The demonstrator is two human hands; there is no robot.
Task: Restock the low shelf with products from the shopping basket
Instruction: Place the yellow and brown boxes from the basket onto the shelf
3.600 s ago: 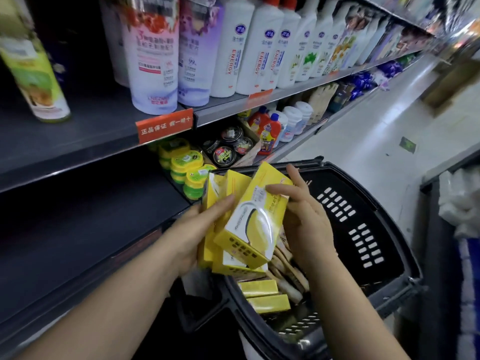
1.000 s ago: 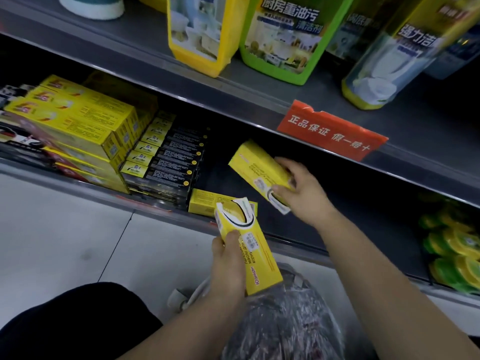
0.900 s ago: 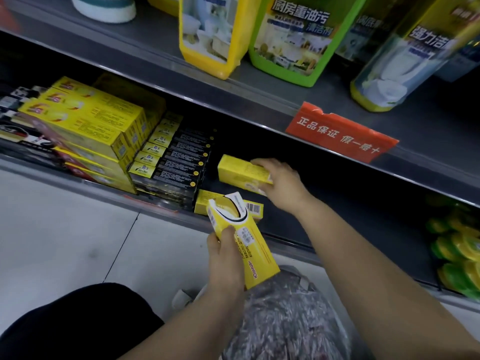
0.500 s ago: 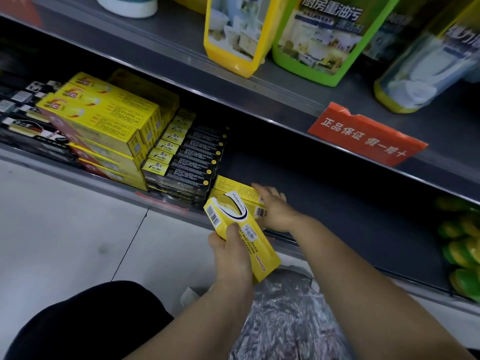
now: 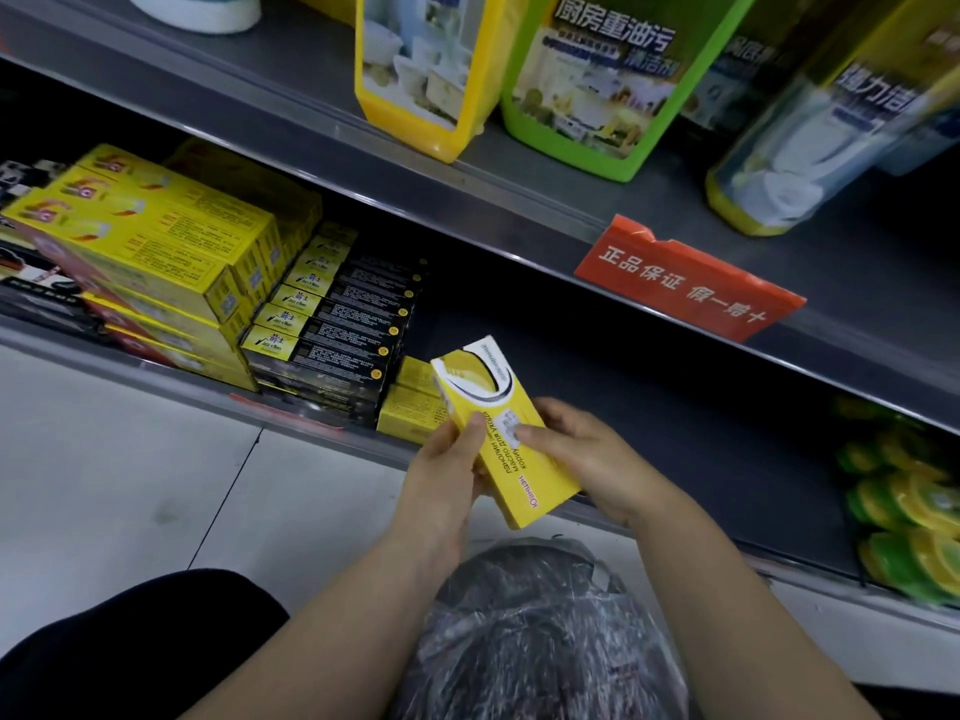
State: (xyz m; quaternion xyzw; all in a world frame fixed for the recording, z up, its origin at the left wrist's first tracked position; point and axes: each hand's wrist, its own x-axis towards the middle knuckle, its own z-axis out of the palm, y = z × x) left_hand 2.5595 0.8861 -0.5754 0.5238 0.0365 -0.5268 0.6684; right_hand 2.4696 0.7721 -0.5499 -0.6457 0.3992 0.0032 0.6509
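A yellow box point(image 5: 501, 433) with a white and black curved mark is held in front of the low shelf point(image 5: 649, 407). My left hand point(image 5: 441, 485) grips its left side, thumb on the front. My right hand point(image 5: 582, 457) holds its right side, thumb on the label. Two matching yellow boxes point(image 5: 410, 402) lie stacked on the low shelf just behind it, next to the black-and-yellow boxes. The shopping basket is out of view.
Stacks of large yellow boxes point(image 5: 150, 252) and black-and-yellow boxes point(image 5: 332, 314) fill the shelf's left part. Green-yellow round packs point(image 5: 904, 511) sit at the right. Cleaner bottles point(image 5: 587, 80) stand above a red tag point(image 5: 685, 278). A crinkled plastic bag point(image 5: 535, 631) lies below my arms.
My right hand set its yellow box on the one lying on the low shelf, let go, and came back to take hold of the box in my left hand.
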